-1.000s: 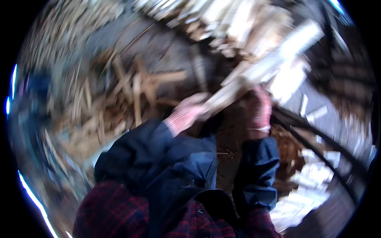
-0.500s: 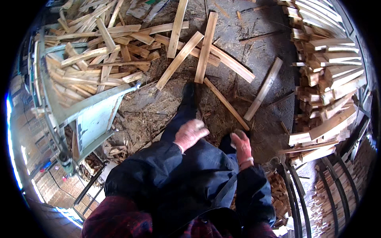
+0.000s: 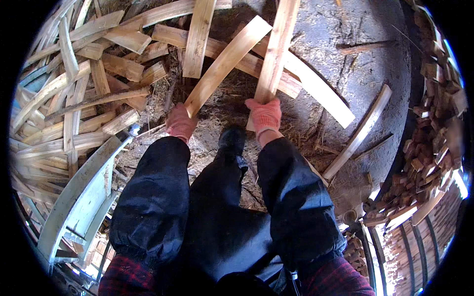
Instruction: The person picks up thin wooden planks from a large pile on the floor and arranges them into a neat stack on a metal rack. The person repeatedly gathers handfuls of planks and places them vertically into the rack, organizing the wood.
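My left hand [image 3: 181, 122], in a pinkish work glove, is closed round the near end of a slanting wooden slat [image 3: 229, 64]. My right hand [image 3: 265, 116], gloved the same way, wraps a second wooden slat [image 3: 277, 49] just above its near end. Both slats point away from me over other boards on the floor. Under them runs a crossing board [image 3: 217, 48], and a pale board [image 3: 321, 90] stretches out to the right. Another slat [image 3: 198, 37] lies left of the two I hold.
A heap of split wood pieces [image 3: 81, 106] fills the left, beside a pale metal frame [image 3: 74, 202]. One slat [image 3: 358, 133] lies apart on the right. Stacked wood [image 3: 429, 148] stands along the right edge, with dark metal bars [image 3: 407, 251] below. My boot [image 3: 232, 139] is between my arms.
Both hands have reached forward from near my lap and taken hold of a slat each. My view has shifted forward and downward over the boards.
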`<action>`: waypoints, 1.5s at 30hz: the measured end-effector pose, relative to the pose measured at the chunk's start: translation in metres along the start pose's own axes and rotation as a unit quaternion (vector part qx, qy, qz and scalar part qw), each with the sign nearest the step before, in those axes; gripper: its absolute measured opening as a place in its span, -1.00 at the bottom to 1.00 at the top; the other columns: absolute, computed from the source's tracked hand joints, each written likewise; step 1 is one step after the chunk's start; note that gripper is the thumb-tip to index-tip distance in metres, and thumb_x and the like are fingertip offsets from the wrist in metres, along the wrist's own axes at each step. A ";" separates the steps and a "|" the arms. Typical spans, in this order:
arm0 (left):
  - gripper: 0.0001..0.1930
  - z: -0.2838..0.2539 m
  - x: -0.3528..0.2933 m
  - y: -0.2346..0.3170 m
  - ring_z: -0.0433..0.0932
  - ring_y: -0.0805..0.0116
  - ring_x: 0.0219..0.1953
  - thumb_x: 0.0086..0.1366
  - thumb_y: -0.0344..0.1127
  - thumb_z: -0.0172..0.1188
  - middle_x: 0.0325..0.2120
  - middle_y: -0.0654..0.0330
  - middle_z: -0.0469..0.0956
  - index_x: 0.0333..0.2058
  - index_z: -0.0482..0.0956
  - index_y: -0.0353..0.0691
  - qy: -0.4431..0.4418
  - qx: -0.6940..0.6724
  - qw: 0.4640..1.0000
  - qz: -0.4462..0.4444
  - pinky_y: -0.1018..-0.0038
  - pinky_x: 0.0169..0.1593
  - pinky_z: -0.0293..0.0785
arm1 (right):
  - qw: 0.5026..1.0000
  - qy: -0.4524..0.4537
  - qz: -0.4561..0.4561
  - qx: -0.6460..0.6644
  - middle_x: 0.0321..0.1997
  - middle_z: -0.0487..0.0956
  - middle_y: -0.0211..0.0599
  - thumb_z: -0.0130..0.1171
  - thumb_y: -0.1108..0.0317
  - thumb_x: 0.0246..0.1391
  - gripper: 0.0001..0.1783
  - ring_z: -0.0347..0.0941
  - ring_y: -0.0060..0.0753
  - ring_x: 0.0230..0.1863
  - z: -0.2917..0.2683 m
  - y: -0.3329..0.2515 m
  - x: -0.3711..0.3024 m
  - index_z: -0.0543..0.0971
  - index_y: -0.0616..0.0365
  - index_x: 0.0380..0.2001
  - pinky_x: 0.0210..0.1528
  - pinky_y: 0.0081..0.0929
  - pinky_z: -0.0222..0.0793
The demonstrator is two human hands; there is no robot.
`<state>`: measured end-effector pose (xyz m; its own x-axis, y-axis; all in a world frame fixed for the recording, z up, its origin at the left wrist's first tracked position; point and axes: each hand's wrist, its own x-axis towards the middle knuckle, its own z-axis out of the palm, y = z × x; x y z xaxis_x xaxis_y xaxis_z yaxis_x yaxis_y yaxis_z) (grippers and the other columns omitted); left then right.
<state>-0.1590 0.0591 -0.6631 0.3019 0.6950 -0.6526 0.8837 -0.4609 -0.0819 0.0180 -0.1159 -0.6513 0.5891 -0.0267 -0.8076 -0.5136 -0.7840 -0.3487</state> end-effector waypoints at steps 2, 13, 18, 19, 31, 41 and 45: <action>-0.47 0.004 -0.023 -0.005 0.55 -0.14 -0.15 -0.07 -0.12 0.41 -0.21 -0.10 0.56 -0.19 0.45 -0.30 0.067 -0.059 0.989 0.119 0.15 -0.07 0.50 | 0.983 0.033 -0.026 0.180 -0.17 0.58 -0.17 0.45 0.27 -0.23 -0.33 0.52 -0.32 -0.18 -0.010 0.020 -0.005 0.44 0.27 -0.02 -0.10 -0.39 0.46; -0.33 -0.105 0.051 0.093 0.52 -0.09 -0.12 0.05 -0.04 0.34 -0.17 -0.23 0.49 -0.06 0.35 -0.49 0.213 -0.163 0.960 0.080 0.15 -0.03 0.45 | 0.930 0.073 -0.303 -0.198 0.01 0.50 0.04 0.37 0.22 -0.24 -0.26 0.48 0.07 -0.01 -0.060 -0.068 0.029 0.37 0.22 0.06 0.04 -0.18 0.43; -0.26 -0.078 0.084 0.135 0.52 -0.04 0.00 -0.11 0.04 0.45 -0.07 -0.21 0.52 -0.05 0.46 -0.40 0.148 -0.196 0.969 -0.031 0.28 0.05 0.43 | 0.856 0.142 -0.410 -0.282 0.10 0.36 -0.04 0.22 0.25 -0.10 -0.17 0.20 0.00 0.24 -0.001 -0.028 0.058 0.18 0.20 0.26 0.33 0.03 -0.05; -0.22 -0.073 0.082 0.135 0.53 -0.04 -0.01 -0.15 0.02 0.47 -0.09 -0.18 0.54 -0.04 0.46 -0.42 0.171 -0.224 0.959 0.024 0.29 0.03 0.44 | 0.846 0.159 -0.416 -0.294 0.08 0.38 -0.05 0.16 0.27 -0.06 -0.21 0.23 -0.01 0.22 0.001 -0.025 0.065 0.18 0.20 0.26 0.32 0.02 -0.02; -0.66 -0.126 -0.144 0.104 0.55 0.40 -0.52 0.09 -0.36 0.31 -0.49 0.19 0.54 -0.18 0.46 -0.32 -0.250 -0.702 0.662 -0.085 0.52 -0.47 0.49 | 0.949 -0.077 -0.145 -0.270 -0.20 0.58 0.07 0.41 0.15 -0.24 -0.20 0.56 -0.02 -0.19 -0.229 0.016 0.007 0.30 0.31 0.04 -0.13 -0.24 0.45; -0.34 -0.086 -0.329 0.120 0.53 0.15 -0.06 0.16 -0.09 0.27 -0.08 0.07 0.49 0.14 0.28 -0.33 -0.396 -0.798 0.420 -0.174 0.29 0.09 0.48 | 0.944 -0.232 -0.140 0.189 0.09 0.49 -0.09 0.16 -0.04 0.16 -0.24 0.42 -0.24 0.10 -0.168 0.108 -0.199 0.21 0.23 0.25 0.11 -0.41 0.32; -0.26 -0.069 -0.320 0.128 0.54 0.10 -0.09 0.08 0.00 0.29 -0.10 0.00 0.49 0.14 0.28 -0.31 -0.428 -0.745 0.493 -0.140 0.25 0.03 0.53 | 0.939 -0.327 -0.109 0.015 0.15 0.41 0.17 0.09 -0.32 0.06 0.02 0.32 -0.07 0.22 -0.224 0.068 -0.192 0.14 0.37 0.26 0.23 -0.36 0.23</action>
<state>-0.1181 -0.1844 -0.4129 0.3950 -0.1643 -0.9039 0.3230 0.9459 -0.0308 0.0093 -0.3032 -0.4132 0.1788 0.5260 -0.8315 -0.4485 -0.7086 -0.5447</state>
